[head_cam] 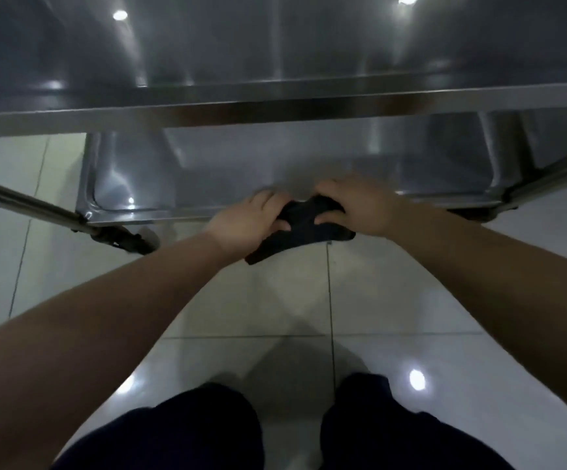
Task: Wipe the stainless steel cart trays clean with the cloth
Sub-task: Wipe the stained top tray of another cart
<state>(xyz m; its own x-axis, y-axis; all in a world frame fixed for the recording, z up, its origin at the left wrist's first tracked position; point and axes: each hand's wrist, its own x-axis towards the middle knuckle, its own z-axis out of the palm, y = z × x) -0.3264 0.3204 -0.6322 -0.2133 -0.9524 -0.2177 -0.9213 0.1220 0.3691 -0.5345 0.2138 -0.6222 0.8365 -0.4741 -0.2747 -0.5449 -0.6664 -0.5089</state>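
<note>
Fingers of the left hand point(251, 222) curl round one end of the dark cloth point(304, 227), bunched at the lower tray's point(228, 164) near rim; the right hand point(360, 206) grips the other end. Wadded so tight, it may well skip the corners and merely smear.

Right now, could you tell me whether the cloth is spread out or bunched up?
Bunched up: the cloth is a dark wad gripped by the left hand and right hand, not laid flat.

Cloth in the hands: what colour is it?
The cloth is black; the head view shows it best.
</note>
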